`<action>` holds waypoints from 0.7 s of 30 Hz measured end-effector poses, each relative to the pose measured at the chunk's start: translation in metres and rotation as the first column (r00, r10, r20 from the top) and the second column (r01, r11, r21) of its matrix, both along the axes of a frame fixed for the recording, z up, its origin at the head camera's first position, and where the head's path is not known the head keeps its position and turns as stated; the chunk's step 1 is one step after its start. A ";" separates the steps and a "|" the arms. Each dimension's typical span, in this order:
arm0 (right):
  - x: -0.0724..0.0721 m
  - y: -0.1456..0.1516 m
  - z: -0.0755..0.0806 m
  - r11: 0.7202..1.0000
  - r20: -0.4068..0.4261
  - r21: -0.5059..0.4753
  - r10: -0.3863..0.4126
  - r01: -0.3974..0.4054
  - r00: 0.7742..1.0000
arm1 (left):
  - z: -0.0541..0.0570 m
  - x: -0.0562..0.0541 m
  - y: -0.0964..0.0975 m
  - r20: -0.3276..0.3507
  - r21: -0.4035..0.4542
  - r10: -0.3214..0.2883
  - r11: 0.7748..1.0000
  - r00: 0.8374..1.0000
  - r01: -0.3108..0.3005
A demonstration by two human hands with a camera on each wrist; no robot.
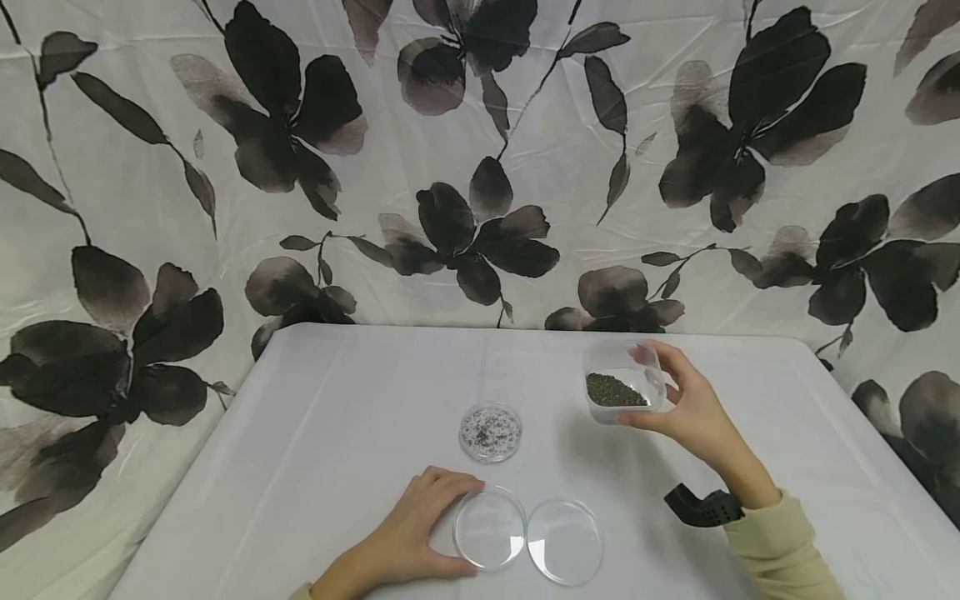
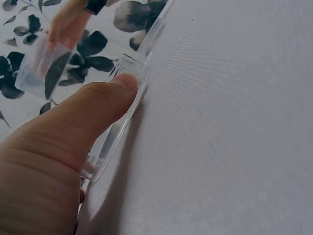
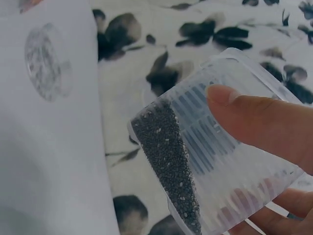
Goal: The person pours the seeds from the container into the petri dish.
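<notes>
My right hand (image 1: 686,408) grips a clear plastic container (image 1: 600,412) above the table's right side, tilted so that its small dark seeds (image 3: 166,156) bank along one side. In the right wrist view the thumb (image 3: 254,120) presses one wall and fingers wrap the opposite side. My left hand (image 1: 412,525) holds a clear petri dish (image 1: 491,529) by its rim at the table's front, thumb on the near edge and fingers on the far edge. Beside it lies a second clear round dish or lid (image 1: 566,542). Behind them stands a petri dish with scattered dark seeds on white (image 1: 491,432).
A white cloth covers the table (image 1: 315,417). A floral curtain (image 1: 465,167) hangs behind its back edge. A black strap-like piece (image 1: 703,507) sits at my right wrist, by the sleeve.
</notes>
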State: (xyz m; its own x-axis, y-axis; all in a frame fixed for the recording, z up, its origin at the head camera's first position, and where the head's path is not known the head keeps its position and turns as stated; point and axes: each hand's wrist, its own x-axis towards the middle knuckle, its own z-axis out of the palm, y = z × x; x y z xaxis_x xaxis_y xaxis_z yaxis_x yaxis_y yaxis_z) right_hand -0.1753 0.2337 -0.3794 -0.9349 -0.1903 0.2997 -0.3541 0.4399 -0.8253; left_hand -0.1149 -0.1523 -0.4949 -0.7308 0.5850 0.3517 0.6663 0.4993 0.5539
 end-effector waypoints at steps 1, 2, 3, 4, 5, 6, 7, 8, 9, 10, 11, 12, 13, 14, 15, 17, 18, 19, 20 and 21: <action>0.002 -0.003 0.001 1.000 0.003 -0.005 0.014 -0.014 1.000 | 0.000 0.000 0.000 0.007 -0.002 0.002 1.000 1.000 -0.002; 0.005 -0.005 0.002 1.000 0.006 -0.015 0.028 -0.028 1.000 | -0.001 0.000 0.000 0.005 -0.002 0.003 1.000 1.000 -0.003; 0.007 -0.008 0.003 0.999 0.012 -0.026 0.042 -0.041 0.999 | -0.001 0.000 0.000 0.009 -0.003 0.003 1.000 1.000 -0.003; 0.009 -0.011 0.004 0.998 0.017 -0.039 0.056 -0.055 0.998 | -0.001 0.000 0.000 0.004 -0.004 0.003 1.000 1.000 -0.003; 0.010 -0.014 0.004 0.997 0.018 -0.044 0.068 -0.067 0.998 | -0.001 0.000 0.000 0.005 -0.006 0.004 1.000 1.000 -0.004; 0.012 -0.017 0.005 0.996 0.016 -0.048 0.080 -0.079 0.997 | -0.002 0.000 0.000 0.005 -0.008 0.004 1.000 1.000 -0.003; 0.014 -0.020 0.005 0.995 0.008 -0.046 0.088 -0.088 0.996 | -0.002 0.000 0.000 0.004 -0.011 0.004 1.000 1.000 -0.004; 0.015 -0.022 0.006 0.994 -0.001 -0.047 0.096 -0.096 0.995 | -0.002 -0.001 0.000 0.002 -0.012 0.004 1.000 1.000 -0.004; 0.017 -0.025 0.006 0.993 -0.015 -0.045 0.104 -0.105 0.994 | -0.002 -0.001 0.000 -0.001 -0.014 0.003 1.000 1.000 -0.003; 0.018 -0.029 0.006 0.993 -0.041 -0.038 0.111 -0.113 0.993 | -0.002 -0.001 0.001 -0.005 -0.014 0.001 1.000 1.000 -0.002; 0.019 -0.032 0.006 0.992 -0.071 -0.026 0.122 -0.124 0.990 | -0.003 -0.001 0.001 -0.009 -0.014 0.001 1.000 1.000 -0.001; 0.021 -0.036 0.006 0.990 -0.103 -0.015 0.135 -0.137 0.986 | -0.003 -0.001 0.001 -0.004 -0.015 0.003 1.000 1.000 -0.003; 0.022 -0.039 0.005 0.989 -0.137 -0.004 0.146 -0.148 0.980 | -0.003 -0.001 0.001 -0.011 -0.014 0.003 1.000 1.000 -0.003; 0.023 -0.042 0.005 0.987 -0.170 0.008 0.157 -0.158 0.973 | -0.003 -0.001 0.001 -0.004 -0.013 0.004 1.000 1.000 -0.004; 0.024 -0.046 0.005 0.986 -0.205 0.021 0.164 -0.163 0.965 | -0.003 -0.001 0.001 0.000 -0.012 0.003 1.000 1.000 -0.003; 0.027 -0.053 0.004 0.984 -0.258 0.053 0.176 -0.168 0.950 | -0.003 -0.001 0.001 0.007 -0.013 0.006 1.000 1.000 -0.006; 0.028 -0.056 0.004 0.983 -0.279 0.065 0.181 -0.170 0.943 | -0.002 -0.001 0.001 0.011 -0.015 0.007 1.000 1.000 -0.007; 0.030 -0.059 0.004 0.983 -0.293 0.079 0.182 -0.166 0.938 | -0.002 -0.001 0.001 0.009 -0.016 0.007 1.000 1.000 -0.007; 0.032 -0.061 0.003 0.982 -0.307 0.093 0.185 -0.163 0.934 | -0.002 -0.002 0.001 0.009 -0.017 0.007 1.000 1.000 -0.007; 0.033 -0.064 0.003 0.981 -0.316 0.104 0.186 -0.161 0.930 | -0.002 -0.002 0.001 -0.002 -0.018 0.005 1.000 1.000 -0.006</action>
